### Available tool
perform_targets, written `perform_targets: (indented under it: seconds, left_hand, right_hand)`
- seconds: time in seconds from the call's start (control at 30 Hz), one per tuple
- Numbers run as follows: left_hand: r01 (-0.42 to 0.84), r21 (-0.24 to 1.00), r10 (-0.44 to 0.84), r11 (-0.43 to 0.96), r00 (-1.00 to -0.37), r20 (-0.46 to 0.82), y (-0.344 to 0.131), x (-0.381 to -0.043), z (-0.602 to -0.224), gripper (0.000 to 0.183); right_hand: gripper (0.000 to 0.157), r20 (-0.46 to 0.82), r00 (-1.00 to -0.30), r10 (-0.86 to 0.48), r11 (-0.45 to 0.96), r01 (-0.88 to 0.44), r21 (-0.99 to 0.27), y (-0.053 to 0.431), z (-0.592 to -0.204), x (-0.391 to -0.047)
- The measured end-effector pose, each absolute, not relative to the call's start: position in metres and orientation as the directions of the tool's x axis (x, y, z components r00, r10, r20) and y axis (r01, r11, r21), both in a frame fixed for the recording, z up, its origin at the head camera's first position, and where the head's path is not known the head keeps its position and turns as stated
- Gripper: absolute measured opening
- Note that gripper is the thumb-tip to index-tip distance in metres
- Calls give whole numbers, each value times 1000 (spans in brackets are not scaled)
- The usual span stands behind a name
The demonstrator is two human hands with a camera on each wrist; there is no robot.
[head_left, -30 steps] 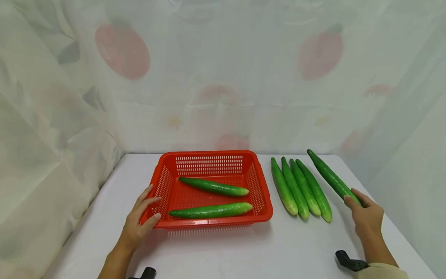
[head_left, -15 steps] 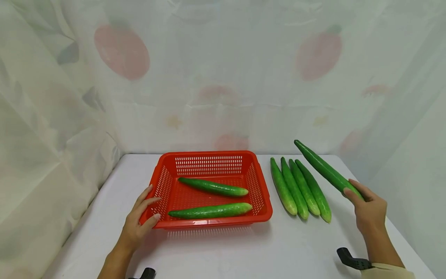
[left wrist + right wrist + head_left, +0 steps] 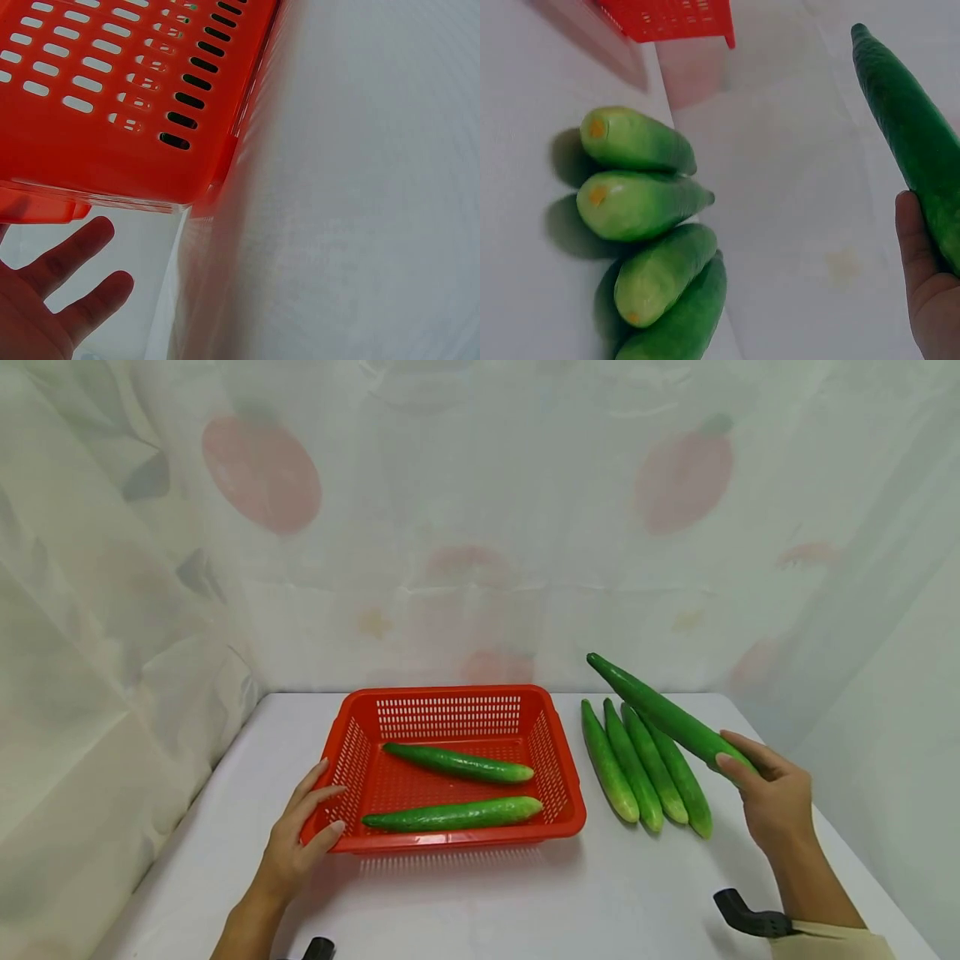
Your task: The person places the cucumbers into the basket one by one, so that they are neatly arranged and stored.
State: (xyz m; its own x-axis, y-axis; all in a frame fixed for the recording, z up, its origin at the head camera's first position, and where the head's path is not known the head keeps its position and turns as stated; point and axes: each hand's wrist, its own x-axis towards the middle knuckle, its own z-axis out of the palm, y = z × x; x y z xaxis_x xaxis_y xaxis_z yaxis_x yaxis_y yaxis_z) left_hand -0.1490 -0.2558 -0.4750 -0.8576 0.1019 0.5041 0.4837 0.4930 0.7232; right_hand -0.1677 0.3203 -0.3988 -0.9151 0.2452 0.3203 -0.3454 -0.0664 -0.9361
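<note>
My right hand [image 3: 772, 793] grips a long green cucumber [image 3: 667, 714] by its near end, the dark tip pointing up and to the left. In the head view that cucumber overlaps the tops of several cucumbers [image 3: 613, 768] lying side by side on the table. The right wrist view shows the thumb along the held cucumber [image 3: 911, 124]. At the left, my left hand [image 3: 291, 835] rests on the left rim of a red plastic basket [image 3: 450, 837], fingers spread. Inside the basket lie two cucumbers, one toward the back [image 3: 457, 762] and one toward the front [image 3: 457, 815].
A white-covered table [image 3: 487, 910] bears everything. Pale printed curtain sheets [image 3: 480, 510] hang behind it and at both sides. The basket's slotted wall [image 3: 97, 82] fills the upper left of the left wrist view. Each wrist wears a black camera mount [image 3: 750, 917].
My right hand has raised the cucumber and carried it left, from beside the row to over its far right part. The left hand and the basket stay put.
</note>
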Motion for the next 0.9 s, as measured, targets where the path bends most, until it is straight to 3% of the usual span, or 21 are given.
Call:
perform_targets:
  seconds: [0.27,0.6,0.9]
  left_hand:
    - [464,729,91,503,-867,490,-255,-148,-473,38]
    - [468,730,95,498,-866,490,-256,-149,-474,38]
    - [474,729,96,494,-863,496,-256,-149,-475,37]
  right_hand:
    - [34,413,-902,125,-125,-427,-895,300,-386,-169]
    - [33,459,-888,20,-16,-459,-888,276,-377,-175]
    - [32,398,-917,-5,104,-396,-912,252,-373,-181]
